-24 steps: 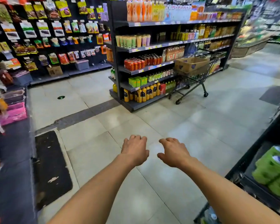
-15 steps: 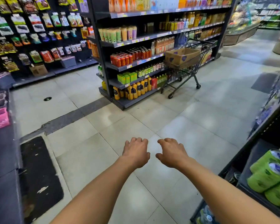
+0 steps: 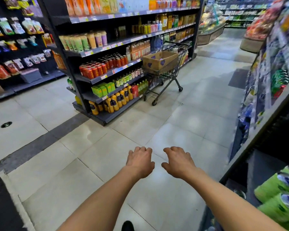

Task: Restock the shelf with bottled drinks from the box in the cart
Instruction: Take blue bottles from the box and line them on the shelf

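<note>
A wire shopping cart point(image 3: 167, 77) stands in the aisle ahead, against the drinks shelf point(image 3: 117, 70). A brown cardboard box point(image 3: 160, 61) sits in its basket, its contents hidden. The shelf holds rows of bottled drinks: orange bottles at the bottom, red cans in the middle. My left hand point(image 3: 139, 161) and my right hand point(image 3: 178, 161) hang out in front of me above the floor, side by side, palms down, fingers loosely curled, holding nothing. Both are well short of the cart.
A snack rack point(image 3: 18, 47) lines the left wall. A second shelf unit point(image 3: 264, 104) runs close on my right, with green rolls point(image 3: 280, 197) on its low tier. A dark floor mat point(image 3: 2, 209) lies at bottom left. Tiled floor stretches between me and the cart.
The cart and drinks shelf have grown larger and nearer as I walk toward them. My hands stay held out in front, unchanged in pose.
</note>
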Tool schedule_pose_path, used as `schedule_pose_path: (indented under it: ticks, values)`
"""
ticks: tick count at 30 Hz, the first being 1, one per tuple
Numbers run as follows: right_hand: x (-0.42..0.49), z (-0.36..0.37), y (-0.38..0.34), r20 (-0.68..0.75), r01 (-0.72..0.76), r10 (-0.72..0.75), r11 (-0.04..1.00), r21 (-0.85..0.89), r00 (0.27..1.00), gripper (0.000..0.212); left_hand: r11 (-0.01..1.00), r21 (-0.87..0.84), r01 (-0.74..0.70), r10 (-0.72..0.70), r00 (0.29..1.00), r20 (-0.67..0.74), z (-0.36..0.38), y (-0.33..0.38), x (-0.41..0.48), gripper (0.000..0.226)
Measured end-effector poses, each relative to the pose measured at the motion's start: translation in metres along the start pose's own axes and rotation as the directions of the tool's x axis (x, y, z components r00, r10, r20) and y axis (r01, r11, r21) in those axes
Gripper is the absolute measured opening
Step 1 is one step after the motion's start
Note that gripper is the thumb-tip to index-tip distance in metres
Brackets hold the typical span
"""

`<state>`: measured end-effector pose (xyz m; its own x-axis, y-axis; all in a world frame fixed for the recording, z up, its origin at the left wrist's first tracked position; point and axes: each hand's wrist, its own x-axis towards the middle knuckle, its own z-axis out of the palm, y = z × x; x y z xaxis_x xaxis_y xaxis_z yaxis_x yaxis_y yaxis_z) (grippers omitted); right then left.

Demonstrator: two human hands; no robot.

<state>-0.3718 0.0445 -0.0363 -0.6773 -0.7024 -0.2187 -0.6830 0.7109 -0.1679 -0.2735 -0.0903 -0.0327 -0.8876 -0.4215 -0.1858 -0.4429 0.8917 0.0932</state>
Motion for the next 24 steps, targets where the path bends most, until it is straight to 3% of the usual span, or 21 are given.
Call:
schedule_pose_path:
  ticks: [14, 24]
  values:
    - [0.193, -0.051, -0.006, -0.06, -0.163, 0.166, 0.985, 0.057, 0.984, 0.057, 0.984, 0.049, -0.17, 0.172, 0.985, -0.032, -0.045, -0.078, 0.213, 0.046]
    - [0.334, -0.078, 0.046, -0.022, -0.231, 0.234, 0.969, 0.09, 0.972, 0.056, 0.971, 0.047, -0.233, 0.232, 0.972, 0.018, -0.056, -0.066, 0.38, 0.049]
